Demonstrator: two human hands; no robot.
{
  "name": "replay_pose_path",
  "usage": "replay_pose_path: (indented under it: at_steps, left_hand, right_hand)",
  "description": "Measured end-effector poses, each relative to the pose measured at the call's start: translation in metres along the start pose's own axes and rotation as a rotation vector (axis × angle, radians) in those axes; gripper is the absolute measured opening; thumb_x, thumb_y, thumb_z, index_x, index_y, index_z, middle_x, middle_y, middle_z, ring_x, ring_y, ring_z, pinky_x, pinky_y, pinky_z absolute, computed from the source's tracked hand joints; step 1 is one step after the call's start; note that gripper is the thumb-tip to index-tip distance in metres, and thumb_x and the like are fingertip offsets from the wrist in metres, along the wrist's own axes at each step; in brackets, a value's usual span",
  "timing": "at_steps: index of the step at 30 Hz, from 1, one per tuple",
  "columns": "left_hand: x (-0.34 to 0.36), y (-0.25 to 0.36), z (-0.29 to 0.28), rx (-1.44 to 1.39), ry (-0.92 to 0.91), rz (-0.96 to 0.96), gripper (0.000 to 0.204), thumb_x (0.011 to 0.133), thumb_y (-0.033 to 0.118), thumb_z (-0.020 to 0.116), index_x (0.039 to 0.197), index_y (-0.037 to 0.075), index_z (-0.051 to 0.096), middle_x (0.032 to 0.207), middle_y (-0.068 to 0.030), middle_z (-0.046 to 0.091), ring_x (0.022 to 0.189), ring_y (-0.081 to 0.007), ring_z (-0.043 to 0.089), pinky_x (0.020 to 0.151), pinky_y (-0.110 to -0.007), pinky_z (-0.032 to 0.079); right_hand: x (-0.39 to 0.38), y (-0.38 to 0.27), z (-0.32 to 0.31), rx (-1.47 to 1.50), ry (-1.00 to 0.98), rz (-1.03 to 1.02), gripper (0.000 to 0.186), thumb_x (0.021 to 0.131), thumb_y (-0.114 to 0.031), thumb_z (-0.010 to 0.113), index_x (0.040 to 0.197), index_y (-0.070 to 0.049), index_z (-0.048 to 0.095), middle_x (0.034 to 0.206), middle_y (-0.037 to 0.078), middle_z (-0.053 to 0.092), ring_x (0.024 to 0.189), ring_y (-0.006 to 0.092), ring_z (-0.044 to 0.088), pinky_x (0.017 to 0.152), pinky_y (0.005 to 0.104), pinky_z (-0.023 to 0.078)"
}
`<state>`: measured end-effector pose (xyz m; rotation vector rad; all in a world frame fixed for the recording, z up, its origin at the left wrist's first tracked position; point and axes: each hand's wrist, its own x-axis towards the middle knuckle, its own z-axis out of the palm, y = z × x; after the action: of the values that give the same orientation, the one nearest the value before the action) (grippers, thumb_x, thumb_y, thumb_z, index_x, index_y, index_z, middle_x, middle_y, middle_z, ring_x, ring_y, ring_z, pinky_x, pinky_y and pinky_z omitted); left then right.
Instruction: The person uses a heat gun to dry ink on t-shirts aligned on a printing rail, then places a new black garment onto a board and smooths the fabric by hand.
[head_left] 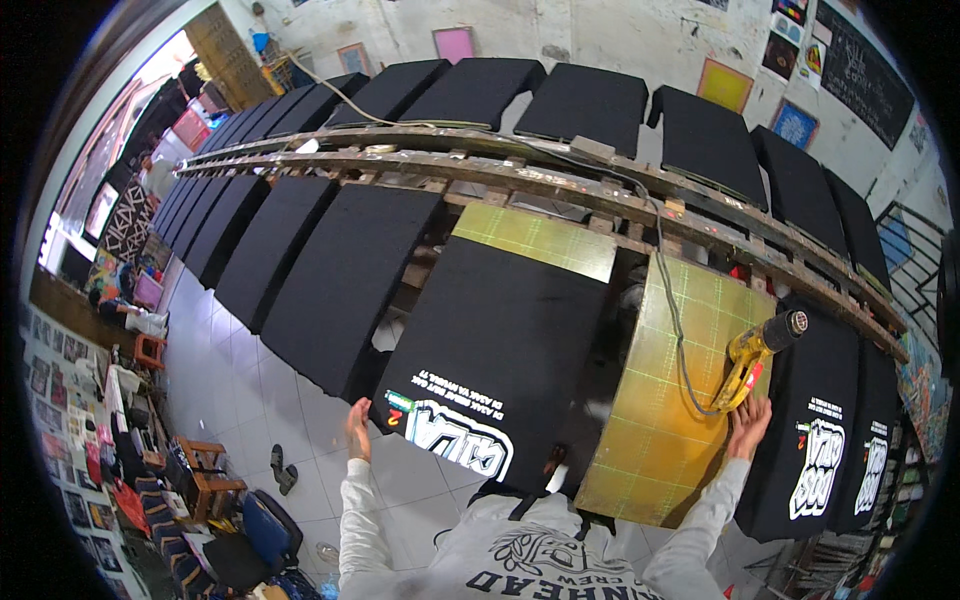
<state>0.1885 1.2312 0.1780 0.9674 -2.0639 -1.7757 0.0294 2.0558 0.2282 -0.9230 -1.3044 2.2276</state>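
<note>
A black T-shirt is stretched over a flat printing board in front of me, with a white-and-black lettered print near its lower edge. My left hand is beside the shirt's lower left corner, its fingers extended and nothing in them. On the right, my right hand closes around the lower end of a yellow-and-black heat gun. The heat gun is over the right side of a bare gold board with grid lines, its dark nozzle angled up to the right. Its grey cord runs across this board.
Black shirts on boards line both sides of a long wooden rail. Printed shirts lie to my right. A blue chair, a wooden stool and sandals are on the tiled floor at left.
</note>
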Motion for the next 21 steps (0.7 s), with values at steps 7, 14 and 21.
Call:
replay_pose_path:
  at_steps: [7, 14, 21]
  left_hand:
    - [-0.011, -0.075, 0.001, -0.156, -0.095, -0.203, 0.068, 0.088, 0.03, 0.042, 0.154, 0.015, 0.037, 0.139, -0.005, 0.055, 0.109, -0.018, 0.06, 0.083, -0.028, 0.042]
    - [0.002, -0.097, -0.055, 0.38, -0.284, 0.001, 0.048, 0.102, 0.041, 0.043, 0.129, 0.005, 0.059, 0.122, -0.0099, 0.061, 0.099, -0.0209, 0.061, 0.089, -0.034, 0.047]
    - [-0.005, -0.025, -0.052, 0.343, -0.302, 0.299, 0.044, 0.098, 0.031, 0.042, 0.116, -0.004, 0.062, 0.106, -0.0105, 0.068, 0.106, -0.0207, 0.061, 0.098, -0.032, 0.042]
  right_hand:
    - [-0.191, 0.016, 0.021, -0.66, -0.012, -0.721, 0.047, 0.101, -0.03, 0.051, 0.14, -0.004, 0.048, 0.14, 0.013, 0.052, 0.124, 0.0253, 0.053, 0.103, 0.04, 0.043]
    - [-0.357, 0.064, 0.065, -0.714, -0.28, -0.529, 0.044, 0.094, -0.008, 0.06, 0.136, -0.004, 0.049, 0.138, 0.013, 0.053, 0.126, 0.0242, 0.052, 0.099, 0.0368, 0.046]
    - [-0.425, 0.222, 0.064, -0.724, -0.507, -0.258, 0.09, 0.075, 0.005, 0.057, 0.155, -0.007, 0.015, 0.145, 0.024, 0.045, 0.131, 0.0374, 0.048, 0.109, 0.0416, 0.039]
